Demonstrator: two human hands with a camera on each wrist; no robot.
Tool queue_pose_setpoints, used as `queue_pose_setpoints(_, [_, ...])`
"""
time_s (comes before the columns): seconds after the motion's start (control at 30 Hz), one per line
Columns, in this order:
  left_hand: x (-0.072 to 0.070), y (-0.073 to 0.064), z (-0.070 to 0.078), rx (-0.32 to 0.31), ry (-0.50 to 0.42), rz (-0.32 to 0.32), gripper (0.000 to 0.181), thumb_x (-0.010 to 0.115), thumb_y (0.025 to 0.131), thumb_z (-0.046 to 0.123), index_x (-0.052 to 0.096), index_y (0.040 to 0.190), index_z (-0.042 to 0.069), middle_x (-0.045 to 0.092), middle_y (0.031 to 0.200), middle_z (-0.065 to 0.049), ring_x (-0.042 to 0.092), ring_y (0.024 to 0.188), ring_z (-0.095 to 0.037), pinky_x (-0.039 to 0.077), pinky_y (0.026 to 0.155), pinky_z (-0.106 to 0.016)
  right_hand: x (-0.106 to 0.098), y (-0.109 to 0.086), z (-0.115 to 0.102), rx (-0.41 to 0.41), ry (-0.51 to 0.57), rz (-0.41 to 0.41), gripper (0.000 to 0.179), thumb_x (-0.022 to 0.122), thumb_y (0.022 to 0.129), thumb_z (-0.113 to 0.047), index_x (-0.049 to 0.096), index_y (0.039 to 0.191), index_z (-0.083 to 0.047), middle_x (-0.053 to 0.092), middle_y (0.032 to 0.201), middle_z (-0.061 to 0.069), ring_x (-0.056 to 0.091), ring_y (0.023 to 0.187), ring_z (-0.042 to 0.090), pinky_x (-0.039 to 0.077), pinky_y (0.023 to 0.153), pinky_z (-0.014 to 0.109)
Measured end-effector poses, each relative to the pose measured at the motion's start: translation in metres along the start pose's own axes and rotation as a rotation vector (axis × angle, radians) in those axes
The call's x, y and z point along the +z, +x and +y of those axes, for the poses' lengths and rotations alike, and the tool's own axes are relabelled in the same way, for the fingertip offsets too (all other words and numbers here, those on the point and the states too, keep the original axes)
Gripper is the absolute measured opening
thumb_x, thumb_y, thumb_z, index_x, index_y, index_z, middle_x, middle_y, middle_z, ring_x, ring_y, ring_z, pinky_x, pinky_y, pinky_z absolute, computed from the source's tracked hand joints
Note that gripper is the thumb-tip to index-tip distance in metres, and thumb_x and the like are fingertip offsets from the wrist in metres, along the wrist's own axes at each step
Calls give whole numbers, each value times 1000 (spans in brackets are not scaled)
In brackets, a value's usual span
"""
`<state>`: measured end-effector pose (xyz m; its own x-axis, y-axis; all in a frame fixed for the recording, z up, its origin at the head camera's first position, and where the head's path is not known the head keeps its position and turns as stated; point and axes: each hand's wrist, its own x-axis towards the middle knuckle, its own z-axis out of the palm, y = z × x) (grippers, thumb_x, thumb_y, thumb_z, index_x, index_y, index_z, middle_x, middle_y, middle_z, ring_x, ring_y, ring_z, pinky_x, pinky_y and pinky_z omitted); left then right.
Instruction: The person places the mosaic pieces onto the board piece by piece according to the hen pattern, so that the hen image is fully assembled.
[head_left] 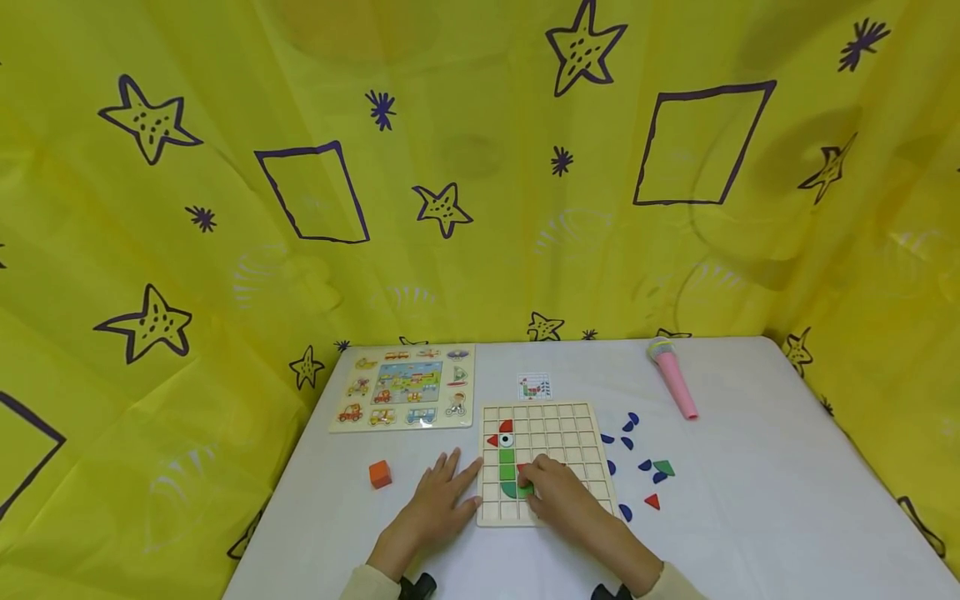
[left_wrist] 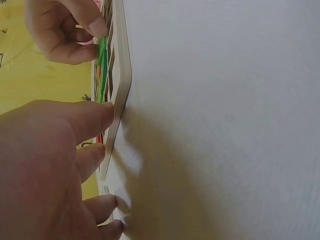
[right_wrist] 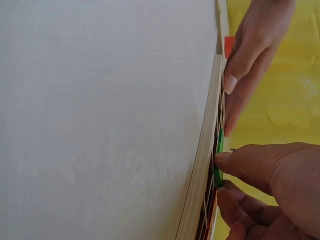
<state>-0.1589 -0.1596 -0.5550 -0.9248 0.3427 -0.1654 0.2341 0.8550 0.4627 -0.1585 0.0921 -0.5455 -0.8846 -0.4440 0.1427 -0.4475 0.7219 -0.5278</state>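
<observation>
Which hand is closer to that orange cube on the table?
Left. The left hand is just right of the orange cube, by the left edge of the grid board; the right hand is farther right, over the board, pinching a green piece.

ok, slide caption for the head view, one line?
Right hand pinches a green piece on the grid board, left hand at its left edge, blue half-circles scattered to the right.

Pale, square-gridded wooden board (head_left: 572, 433), flat, with a small green piece (head_left: 525, 492), pinched and partly covered, towards its lower left
</observation>
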Motion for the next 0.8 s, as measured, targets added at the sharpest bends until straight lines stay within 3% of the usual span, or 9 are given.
queue_pose_setpoints(0.3, [-2,0,0,23,-2,3,63,59,105,47,43,163,26,27,173,-20,19,160,-48,20,127,-69,-2,-1,0,-19,-24,-17,11,79,91,-5,79,100,-11,63,98,-5,58,91,10,58,85,33])
queue_pose_setpoints(0.43, [-2,1,0,25,9,6,63,59,106,47,43,163,27,27,173,-19,19,160,-47,19,127,-69,-7,-3,3,-8,36,-52,12,76,95,-7,82,105,-8,60,100,-5,57,91,10,58,84,32])
queue_pose_setpoints(0.67, [-1,1,0,21,-14,1,64,60,105,46,43,163,26,26,173,-19,18,160,-47,19,127,-69,-35,-18,26,157,112,-28,10,75,97,-10,78,106,-13,62,105,-5,58,95,11,57,89,39])
queue_pose_setpoints(0.8, [-2,0,0,22,0,0,63,60,105,46,44,163,26,26,173,-20,19,160,-47,19,126,-69,-61,-28,51,272,109,20,7,74,97,-11,74,103,-11,62,101,1,57,90,15,54,79,36])
